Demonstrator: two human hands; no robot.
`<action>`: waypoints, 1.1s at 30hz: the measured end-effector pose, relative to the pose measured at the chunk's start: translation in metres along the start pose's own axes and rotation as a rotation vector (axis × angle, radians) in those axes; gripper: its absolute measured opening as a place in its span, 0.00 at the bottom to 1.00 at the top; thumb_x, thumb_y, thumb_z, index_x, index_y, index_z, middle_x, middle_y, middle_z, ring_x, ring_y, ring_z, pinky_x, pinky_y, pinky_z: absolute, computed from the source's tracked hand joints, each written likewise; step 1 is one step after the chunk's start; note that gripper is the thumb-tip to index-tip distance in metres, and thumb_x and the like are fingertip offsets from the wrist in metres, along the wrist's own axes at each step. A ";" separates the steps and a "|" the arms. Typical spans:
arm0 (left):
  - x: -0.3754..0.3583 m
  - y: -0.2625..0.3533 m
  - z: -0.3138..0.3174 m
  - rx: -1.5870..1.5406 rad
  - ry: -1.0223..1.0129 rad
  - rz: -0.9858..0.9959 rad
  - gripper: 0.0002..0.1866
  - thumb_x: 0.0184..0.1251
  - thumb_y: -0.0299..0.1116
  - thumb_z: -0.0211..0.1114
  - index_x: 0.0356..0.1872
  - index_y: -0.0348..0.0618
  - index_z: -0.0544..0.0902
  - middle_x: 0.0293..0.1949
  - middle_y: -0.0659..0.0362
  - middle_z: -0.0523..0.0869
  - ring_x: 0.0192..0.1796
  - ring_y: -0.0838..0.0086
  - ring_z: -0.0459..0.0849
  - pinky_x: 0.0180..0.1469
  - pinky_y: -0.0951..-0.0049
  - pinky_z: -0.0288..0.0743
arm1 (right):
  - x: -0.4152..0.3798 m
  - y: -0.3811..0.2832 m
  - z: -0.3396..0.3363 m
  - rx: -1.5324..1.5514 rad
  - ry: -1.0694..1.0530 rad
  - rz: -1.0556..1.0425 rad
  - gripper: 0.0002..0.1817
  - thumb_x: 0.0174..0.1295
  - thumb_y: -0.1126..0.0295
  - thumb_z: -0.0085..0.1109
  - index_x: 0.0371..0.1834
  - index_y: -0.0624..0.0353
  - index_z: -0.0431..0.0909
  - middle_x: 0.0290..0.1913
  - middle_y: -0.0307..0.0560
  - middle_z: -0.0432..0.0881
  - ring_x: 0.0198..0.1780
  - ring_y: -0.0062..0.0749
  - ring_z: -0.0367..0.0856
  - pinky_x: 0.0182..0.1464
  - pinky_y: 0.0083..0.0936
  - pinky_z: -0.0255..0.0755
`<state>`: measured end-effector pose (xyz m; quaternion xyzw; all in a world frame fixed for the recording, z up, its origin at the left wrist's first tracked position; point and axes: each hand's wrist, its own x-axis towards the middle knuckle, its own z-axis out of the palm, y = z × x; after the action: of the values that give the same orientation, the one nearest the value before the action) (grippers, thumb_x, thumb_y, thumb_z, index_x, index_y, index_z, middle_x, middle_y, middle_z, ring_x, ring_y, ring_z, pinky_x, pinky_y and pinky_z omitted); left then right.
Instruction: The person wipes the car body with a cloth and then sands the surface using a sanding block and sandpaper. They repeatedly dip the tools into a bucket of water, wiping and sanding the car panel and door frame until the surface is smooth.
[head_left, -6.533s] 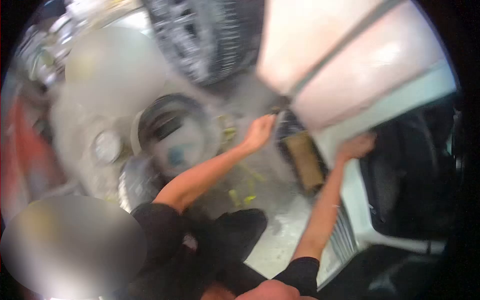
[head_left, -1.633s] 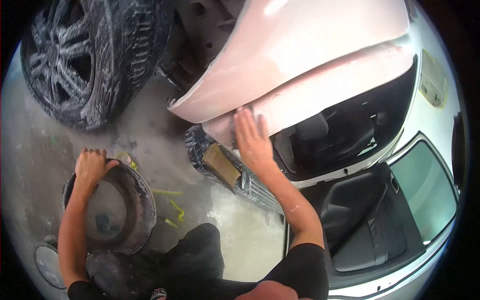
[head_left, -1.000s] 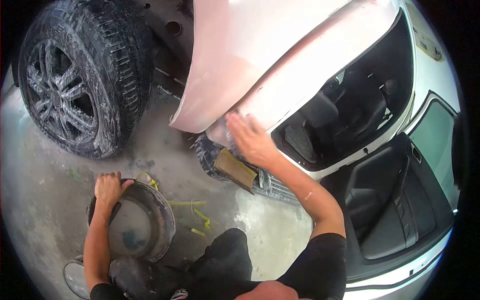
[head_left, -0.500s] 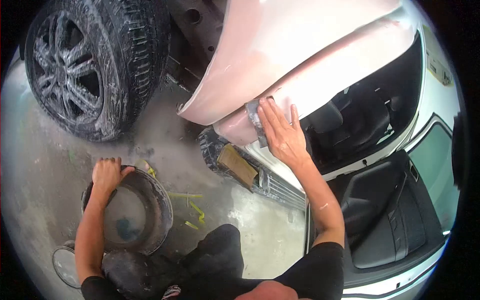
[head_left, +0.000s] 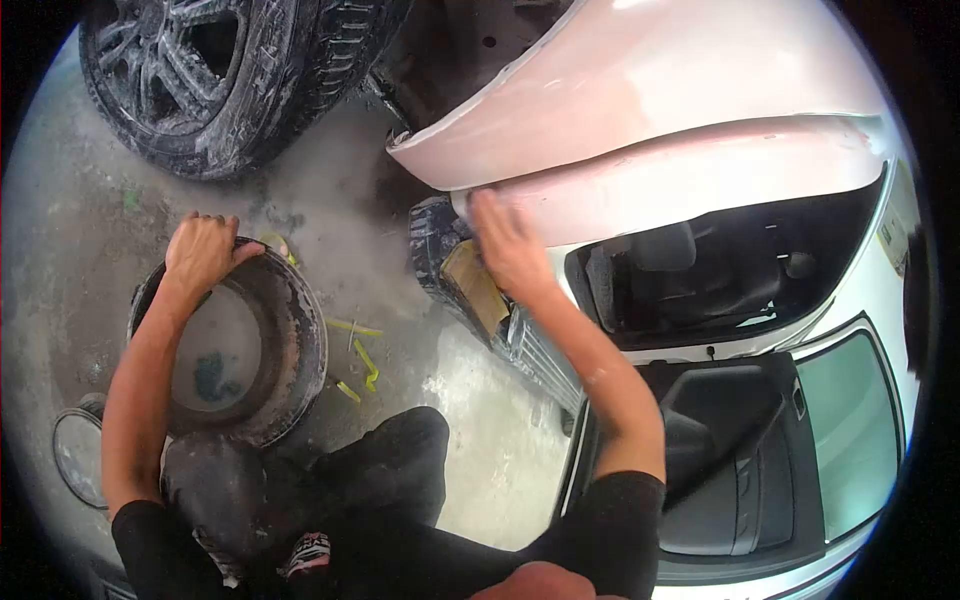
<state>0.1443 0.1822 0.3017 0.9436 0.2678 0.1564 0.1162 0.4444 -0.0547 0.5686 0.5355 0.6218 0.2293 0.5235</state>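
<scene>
My left hand (head_left: 205,250) is closed over the far rim of a dark bucket (head_left: 312,345), its thumb lying along the edge. Cloudy water fills the bucket's bottom, with a dark teal lump (head_left: 212,378) in it. My right hand (head_left: 512,242), blurred by motion, lies against the lower end of the pinkish-white car panel (head_left: 660,190), fingers stretched out. Under these fingers is a grey piece of sandpaper, now almost wholly hidden. Just below that hand, a tan block-like piece (head_left: 474,285) rests on a dark, dusty support.
A dusty wheel (head_left: 235,120) stands at upper left. An open car door (head_left: 720,450) fills the right side, beside the dark window opening (head_left: 690,275). Yellow-green tape strips (head_left: 365,365) lie on the wet floor. A round can (head_left: 80,455) sits left of the bucket.
My right hand has slid down and left along the panel to its lower end with the sandpaper. The view has shifted; my left hand still grips the bucket rim.
</scene>
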 end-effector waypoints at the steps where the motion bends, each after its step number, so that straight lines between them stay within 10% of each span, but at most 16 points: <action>1: 0.000 0.000 -0.002 0.007 0.008 -0.002 0.34 0.70 0.67 0.59 0.36 0.40 0.87 0.30 0.51 0.89 0.38 0.58 0.89 0.50 0.60 0.78 | 0.010 -0.011 0.002 -0.084 -0.064 -0.046 0.37 0.67 0.70 0.53 0.81 0.69 0.60 0.84 0.55 0.59 0.85 0.41 0.54 0.84 0.53 0.45; 33: -0.010 0.004 -0.002 -0.065 -0.025 -0.085 0.33 0.68 0.65 0.62 0.38 0.37 0.86 0.33 0.49 0.90 0.41 0.54 0.90 0.54 0.57 0.78 | -0.038 0.047 -0.053 -0.136 -0.025 0.088 0.37 0.69 0.67 0.49 0.83 0.63 0.59 0.87 0.50 0.50 0.88 0.36 0.47 0.85 0.55 0.39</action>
<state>0.1371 0.1736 0.3019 0.9289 0.3011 0.1483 0.1566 0.4122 -0.0591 0.6421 0.5285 0.5738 0.2871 0.5558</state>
